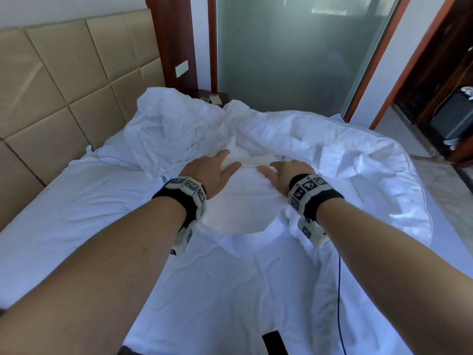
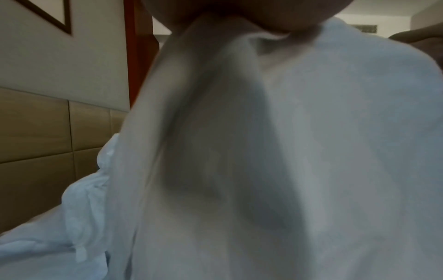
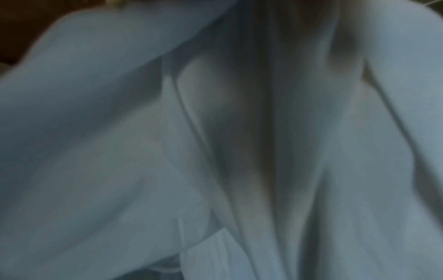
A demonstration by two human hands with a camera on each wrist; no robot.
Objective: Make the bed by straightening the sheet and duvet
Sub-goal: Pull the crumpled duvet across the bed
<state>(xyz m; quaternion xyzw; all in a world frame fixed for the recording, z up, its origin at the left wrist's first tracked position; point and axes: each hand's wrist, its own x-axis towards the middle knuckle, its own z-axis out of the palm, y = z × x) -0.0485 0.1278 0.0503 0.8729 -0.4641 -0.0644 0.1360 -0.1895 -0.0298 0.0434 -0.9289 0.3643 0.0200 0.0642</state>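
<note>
At the middle of the bed, both hands are sunk into a bunched fold of the white duvet (image 1: 320, 139). The left hand (image 1: 210, 172) lies on the left side of the bundle, thumb spread toward the centre, fingers going over the cloth and out of sight past the knuckles. The left wrist view shows a thick fold running up into the palm, so I judge that hand to be gripping the duvet. The right hand (image 1: 284, 175) mirrors it just beside, thumb pinching a ridge of fabric and fingers buried in it, gripping as well.

To do this step well, each hand should gather one layer only, so that the sheet (image 1: 84, 201) beneath is not dragged along. I would then spread the hands apart along the edge and lift before pulling, since the bulk of the duvet is heaped toward the far side and the right edge of the bed and will resist a flat drag.

Both forearms reach forward nearly straight and roughly parallel, palms down, wrists close together and bearing marker-covered bands. Beyond them a crumpled white mass rises near the padded headboard (image 1: 58, 80), and the sheet lies fairly smooth on the left, with creases near the heap. A dark cable (image 1: 338, 290) trails over the bed by the right forearm.
</note>
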